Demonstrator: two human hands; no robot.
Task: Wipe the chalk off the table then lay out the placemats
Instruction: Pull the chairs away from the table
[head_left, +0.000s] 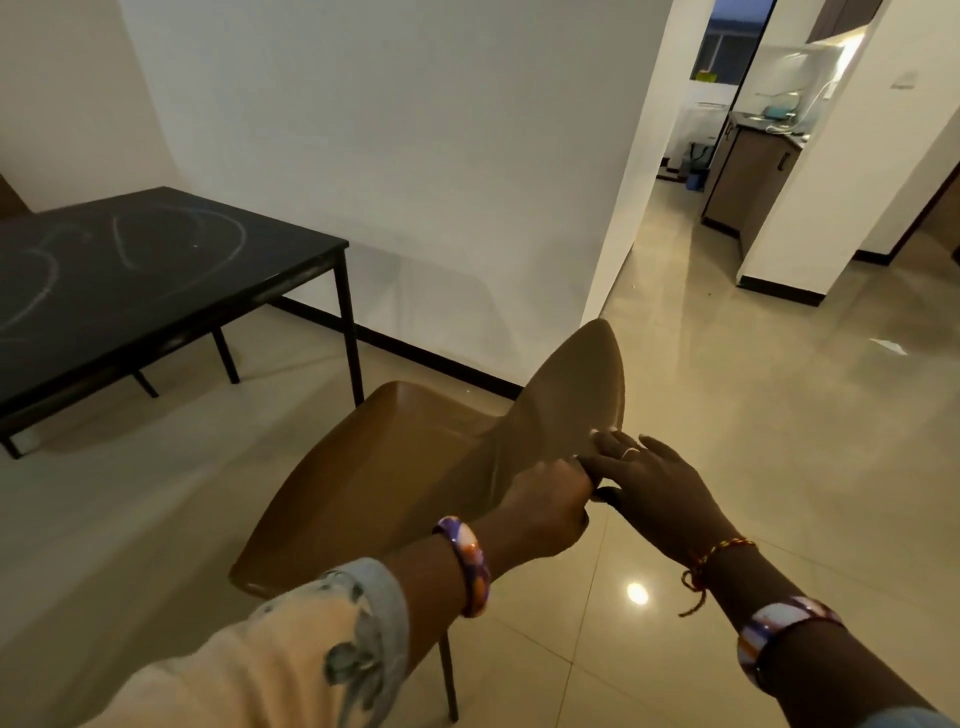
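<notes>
At left of the frame stands the black table, chalk loops across its top. Lower centre, the left hand curls its fingers around the back of a brown chair; the right hand rests on it, fingers spread.

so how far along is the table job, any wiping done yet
Nothing looks done. The chalk marks are on the black table, unwiped as far as can be seen. In hand: the left hand grips the back of the brown chair, and the right hand rests its fingers there. Left: wiping, then the placemats; no cloth or placemats are in view.
</notes>
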